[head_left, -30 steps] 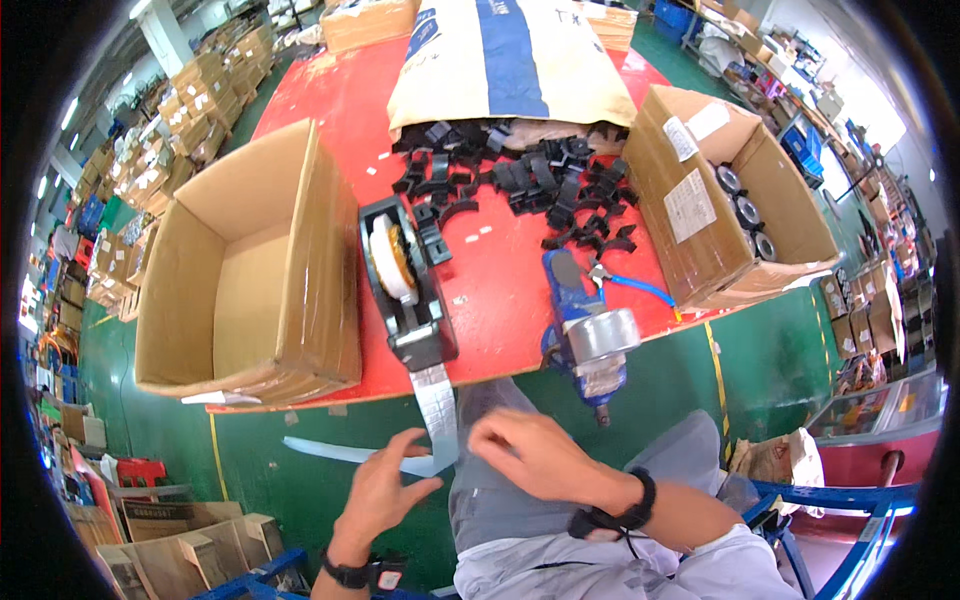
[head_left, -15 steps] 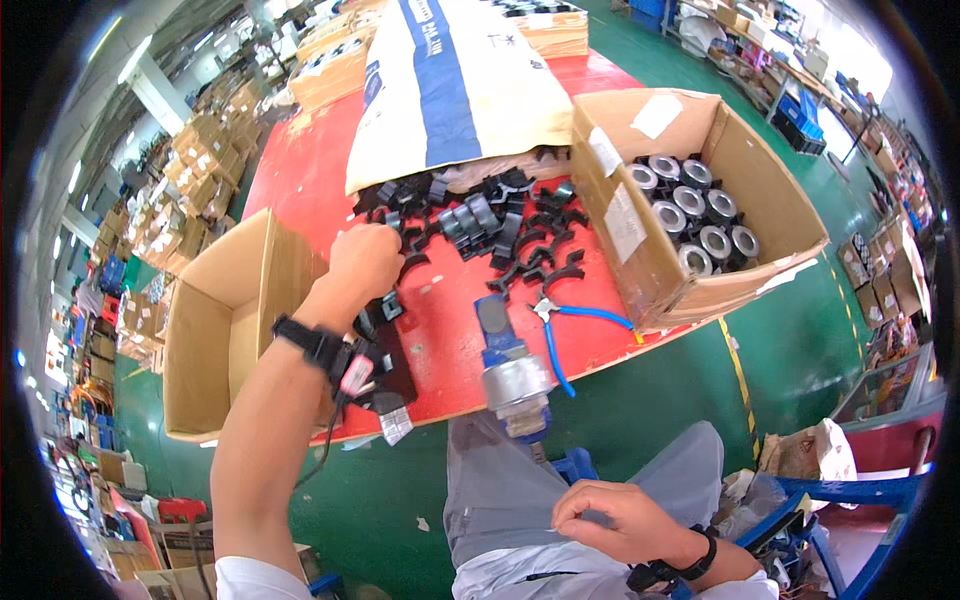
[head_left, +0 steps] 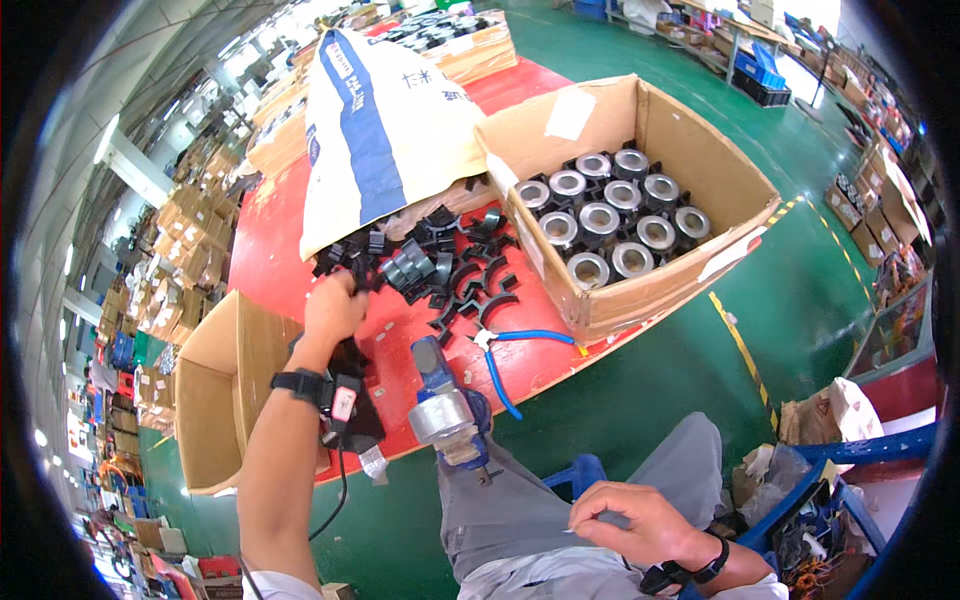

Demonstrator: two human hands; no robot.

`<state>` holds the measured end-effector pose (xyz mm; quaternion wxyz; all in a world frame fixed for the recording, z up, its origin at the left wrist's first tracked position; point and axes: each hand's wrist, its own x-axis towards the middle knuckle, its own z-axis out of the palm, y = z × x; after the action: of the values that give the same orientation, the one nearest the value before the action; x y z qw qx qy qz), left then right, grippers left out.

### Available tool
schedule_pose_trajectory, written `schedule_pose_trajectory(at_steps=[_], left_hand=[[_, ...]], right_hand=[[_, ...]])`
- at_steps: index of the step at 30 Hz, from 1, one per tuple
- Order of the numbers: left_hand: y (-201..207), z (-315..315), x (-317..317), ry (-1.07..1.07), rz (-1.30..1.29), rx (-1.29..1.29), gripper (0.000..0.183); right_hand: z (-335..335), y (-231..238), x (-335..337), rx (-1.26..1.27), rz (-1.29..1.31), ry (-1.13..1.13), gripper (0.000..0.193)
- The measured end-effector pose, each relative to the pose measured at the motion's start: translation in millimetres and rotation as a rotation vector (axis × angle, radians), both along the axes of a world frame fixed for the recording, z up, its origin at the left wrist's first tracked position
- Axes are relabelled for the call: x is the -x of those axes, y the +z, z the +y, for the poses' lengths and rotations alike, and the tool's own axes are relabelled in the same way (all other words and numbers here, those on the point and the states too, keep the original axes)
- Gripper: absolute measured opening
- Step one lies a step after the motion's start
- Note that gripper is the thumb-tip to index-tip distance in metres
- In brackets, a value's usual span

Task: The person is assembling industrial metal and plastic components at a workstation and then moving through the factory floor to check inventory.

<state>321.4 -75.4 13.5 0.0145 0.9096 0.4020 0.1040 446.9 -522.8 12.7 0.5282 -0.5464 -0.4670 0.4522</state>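
Note:
My left hand (head_left: pixel 335 308) reaches to the near left edge of a pile of black curved plastic pieces (head_left: pixel 440 235) on the red table. Its fingers are bent together among the pieces; whatever they grip is hidden. Over my lap, my right hand (head_left: pixel 632 522) has curled fingers and thumb close to each other. A tiny pale bit shows at its fingertips, too small to name. Between the hands, at the table's front edge, is a blue vise-like fixture (head_left: pixel 436 372) with a silver round part (head_left: pixel 442 418). Blue-handled pliers (head_left: pixel 497 372) lie to its right.
At right, a cardboard box (head_left: pixel 555 285) holds several black parts with silver rings (head_left: pixel 598 218). An open carton (head_left: pixel 208 405) stands left of my forearm. A white-and-blue sack (head_left: pixel 420 130) covers the table's far part. A dark device with a cable (head_left: pixel 343 405) lies beside my left wrist.
The view has turned, so the table and box appear farther left. My left hand is still at the pile's left side, its fingers slightly shifted. My right hand remains curled over my lap.

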Motion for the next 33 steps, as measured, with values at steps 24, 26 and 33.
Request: schedule_pose_trajectory(at_steps=[24, 26, 33], left_hand=[[-3, -276, 156, -0.096, -0.599, 1.065, 0.020], [-8, -280, 156, -0.043, -0.774, 1.173, 0.022], [-19, -280, 155, -0.063, -0.744, 0.916, 0.033]], right_hand=[[85, 36, 77, -0.255, -0.347, 0.191, 0.011], [87, 39, 83, -0.184, -0.584, 0.277, 0.012], [88, 31, 103, -0.172, -0.930, 0.356, 0.014]])
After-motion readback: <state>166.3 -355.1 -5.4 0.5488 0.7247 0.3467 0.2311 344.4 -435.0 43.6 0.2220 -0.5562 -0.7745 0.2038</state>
